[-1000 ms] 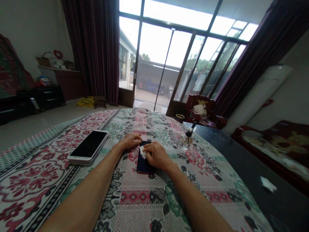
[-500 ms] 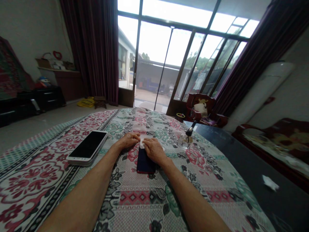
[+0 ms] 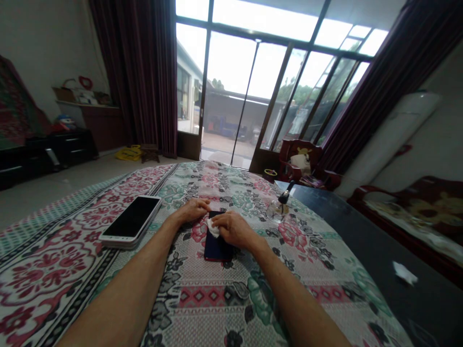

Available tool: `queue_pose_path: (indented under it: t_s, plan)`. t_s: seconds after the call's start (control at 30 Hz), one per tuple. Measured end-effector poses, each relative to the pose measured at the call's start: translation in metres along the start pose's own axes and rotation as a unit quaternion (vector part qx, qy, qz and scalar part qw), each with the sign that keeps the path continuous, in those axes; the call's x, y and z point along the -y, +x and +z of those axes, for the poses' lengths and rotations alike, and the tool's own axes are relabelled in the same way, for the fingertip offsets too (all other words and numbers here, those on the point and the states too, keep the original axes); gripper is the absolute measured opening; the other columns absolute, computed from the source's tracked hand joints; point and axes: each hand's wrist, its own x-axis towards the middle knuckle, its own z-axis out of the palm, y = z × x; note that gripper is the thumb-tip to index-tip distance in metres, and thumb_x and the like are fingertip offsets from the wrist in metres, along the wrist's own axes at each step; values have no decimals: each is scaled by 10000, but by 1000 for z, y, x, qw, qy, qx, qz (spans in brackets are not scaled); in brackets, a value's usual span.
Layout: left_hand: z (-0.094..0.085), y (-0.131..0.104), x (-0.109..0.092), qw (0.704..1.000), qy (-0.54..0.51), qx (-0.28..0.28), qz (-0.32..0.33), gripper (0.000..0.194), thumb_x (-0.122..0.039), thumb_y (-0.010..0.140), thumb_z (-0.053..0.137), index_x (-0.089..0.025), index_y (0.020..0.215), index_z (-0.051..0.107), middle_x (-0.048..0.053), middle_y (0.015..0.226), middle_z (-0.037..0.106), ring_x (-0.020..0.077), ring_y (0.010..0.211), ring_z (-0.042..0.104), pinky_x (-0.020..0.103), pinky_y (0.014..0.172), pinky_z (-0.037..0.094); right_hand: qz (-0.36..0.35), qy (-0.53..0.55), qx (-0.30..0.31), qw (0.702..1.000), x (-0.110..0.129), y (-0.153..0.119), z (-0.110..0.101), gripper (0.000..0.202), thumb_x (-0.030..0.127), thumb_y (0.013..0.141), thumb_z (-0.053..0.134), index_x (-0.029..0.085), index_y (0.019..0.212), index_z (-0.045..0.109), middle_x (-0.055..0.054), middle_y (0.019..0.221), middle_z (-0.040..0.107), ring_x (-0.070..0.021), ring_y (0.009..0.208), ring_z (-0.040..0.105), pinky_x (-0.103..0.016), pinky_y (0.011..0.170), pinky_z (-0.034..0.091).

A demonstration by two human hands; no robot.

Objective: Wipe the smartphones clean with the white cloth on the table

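Observation:
A dark blue smartphone (image 3: 217, 249) with a reddish lower edge lies flat on the flowered tablecloth in front of me. My right hand (image 3: 235, 230) is closed on a crumpled white tissue (image 3: 213, 228) and presses it to the phone's upper left part. At the phone's top left corner rests my left hand (image 3: 193, 210), its fingers bent and close together against the corner; part of that contact is hidden. A larger white-framed device with a black screen (image 3: 133, 216), like a tablet or big phone, lies left of my left forearm, on top of something pale.
A clear glass bottle with a black top (image 3: 280, 207) stands to the right on the cloth. Beyond it is a dark tabletop (image 3: 347, 226) with another crumpled white tissue (image 3: 405, 273). Wooden chairs (image 3: 300, 156) and glass doors (image 3: 231, 111) are farther back.
My right hand has drawn the tissue down the phone, toward me, uncovering the phone's top end. My left hand has stayed about where it was.

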Motion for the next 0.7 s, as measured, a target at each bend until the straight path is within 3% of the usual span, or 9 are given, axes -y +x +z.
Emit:
queue_pose_path:
  t_s: [0.23,0.5,0.7]
  plan:
    - [0,-1,-4,999,23,25,34,294,-285,729,556,-182,920,753,48,1156,665,227,1113,574,302,986,401,75,-52,-63,994,-4,1,10,249,69,876,464,185,979,658,-48,1089,671,-165,885,562,-292,886,379]
    - [3,3,-2,999,25,32,12,262,-268,713,548,-145,832,746,82,1124,671,227,982,621,291,849,466,40,-45,-56,997,11,-9,10,242,77,883,449,202,974,636,-42,1060,665,-174,903,525,-314,887,370]
    - [2,5,-3,997,37,56,44,191,-213,729,540,-177,690,723,51,1012,705,215,1018,598,273,888,433,23,-43,-29,998,42,-27,7,229,119,897,446,208,1018,619,-42,1157,639,-197,952,498,-338,882,380]
